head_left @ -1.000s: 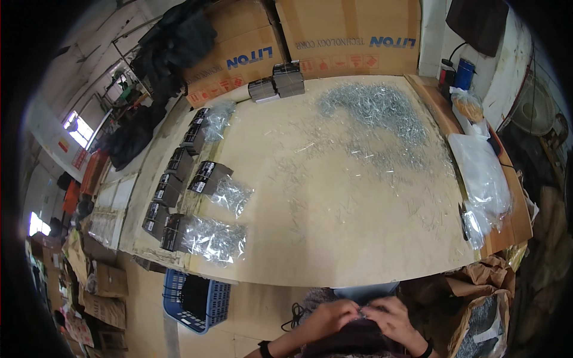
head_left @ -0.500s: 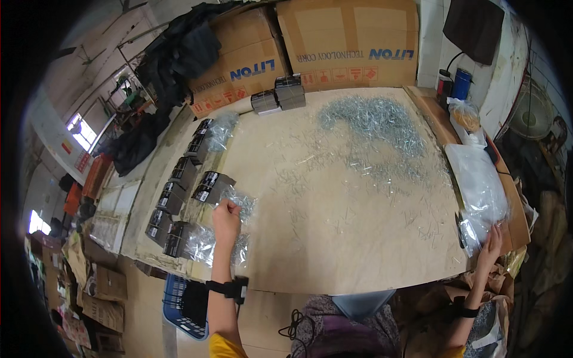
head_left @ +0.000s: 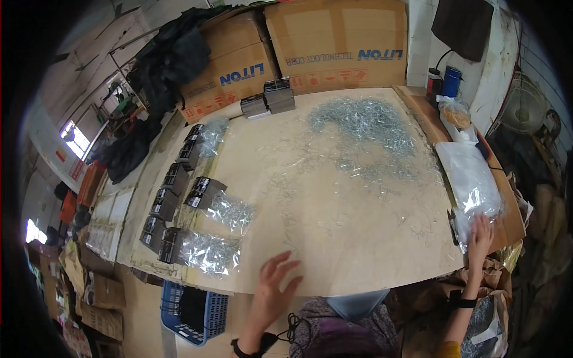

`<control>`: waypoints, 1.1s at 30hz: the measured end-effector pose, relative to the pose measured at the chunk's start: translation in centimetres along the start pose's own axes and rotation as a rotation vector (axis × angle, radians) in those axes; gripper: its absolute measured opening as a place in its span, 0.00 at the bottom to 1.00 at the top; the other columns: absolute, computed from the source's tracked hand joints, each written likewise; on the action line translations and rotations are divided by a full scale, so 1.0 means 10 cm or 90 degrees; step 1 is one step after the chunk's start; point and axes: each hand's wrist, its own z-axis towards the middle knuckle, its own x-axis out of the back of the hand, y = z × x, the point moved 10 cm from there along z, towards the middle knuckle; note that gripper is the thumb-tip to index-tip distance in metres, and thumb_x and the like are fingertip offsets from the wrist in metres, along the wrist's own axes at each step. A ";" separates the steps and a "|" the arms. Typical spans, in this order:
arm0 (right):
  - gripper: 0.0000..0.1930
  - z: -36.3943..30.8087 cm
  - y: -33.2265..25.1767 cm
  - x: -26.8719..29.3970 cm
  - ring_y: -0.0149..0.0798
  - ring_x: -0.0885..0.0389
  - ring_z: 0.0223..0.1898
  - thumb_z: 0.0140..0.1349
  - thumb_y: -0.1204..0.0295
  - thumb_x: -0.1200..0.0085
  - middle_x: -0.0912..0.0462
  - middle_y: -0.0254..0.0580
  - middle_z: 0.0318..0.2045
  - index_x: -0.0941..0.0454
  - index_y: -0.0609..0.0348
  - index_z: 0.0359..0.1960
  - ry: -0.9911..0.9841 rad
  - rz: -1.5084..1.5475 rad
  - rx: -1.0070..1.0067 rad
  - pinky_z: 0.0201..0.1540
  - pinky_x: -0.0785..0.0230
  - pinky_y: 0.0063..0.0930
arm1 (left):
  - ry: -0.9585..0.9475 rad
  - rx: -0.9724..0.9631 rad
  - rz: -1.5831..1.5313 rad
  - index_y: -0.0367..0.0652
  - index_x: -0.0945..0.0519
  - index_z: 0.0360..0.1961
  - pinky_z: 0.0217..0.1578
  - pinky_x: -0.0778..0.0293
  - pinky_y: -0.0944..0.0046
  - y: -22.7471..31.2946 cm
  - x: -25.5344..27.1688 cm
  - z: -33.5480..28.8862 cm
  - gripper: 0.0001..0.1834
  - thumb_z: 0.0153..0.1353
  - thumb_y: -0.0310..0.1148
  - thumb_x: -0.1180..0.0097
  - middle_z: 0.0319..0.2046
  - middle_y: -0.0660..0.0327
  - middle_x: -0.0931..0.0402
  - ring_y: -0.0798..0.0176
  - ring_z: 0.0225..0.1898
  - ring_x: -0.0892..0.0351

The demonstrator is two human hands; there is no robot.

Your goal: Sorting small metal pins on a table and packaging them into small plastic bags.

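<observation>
Left hand (head_left: pixel 276 286) spread open (holding nothing) above table (head_left: pixel 334 238), right hand (head_left: pixel 479 234) flat on clear bags (head_left: pixel 471 179)

Pale tan worktop (head_left: pixel 334 238), shiny silver screws (head_left: pixel 364 119), clear bags (head_left: pixel 471 179) with black header cards, brown cardboard boxes (head_left: pixel 334 36), blue plastic basket (head_left: pixel 194 313) below.

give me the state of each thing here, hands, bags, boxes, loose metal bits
left hand: open, fingers spread, over the table edge
right hand: flat on the stack of empty clear plastic bags
filled clear bags with black header cards: lying flat
large brown cardboard boxes: closed
small silvery metal parts: heaped loose
</observation>
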 end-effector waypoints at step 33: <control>0.06 -1.93 -2.46 -0.14 0.30 0.18 0.35 0.58 0.82 0.41 0.17 0.37 0.30 0.20 0.62 0.37 -0.496 0.722 -0.248 0.43 0.27 0.26 | -0.083 0.164 -0.671 0.34 0.23 0.45 0.39 0.20 0.67 0.29 -1.37 -0.75 0.10 0.63 0.22 0.40 0.34 0.55 0.16 0.65 0.37 0.16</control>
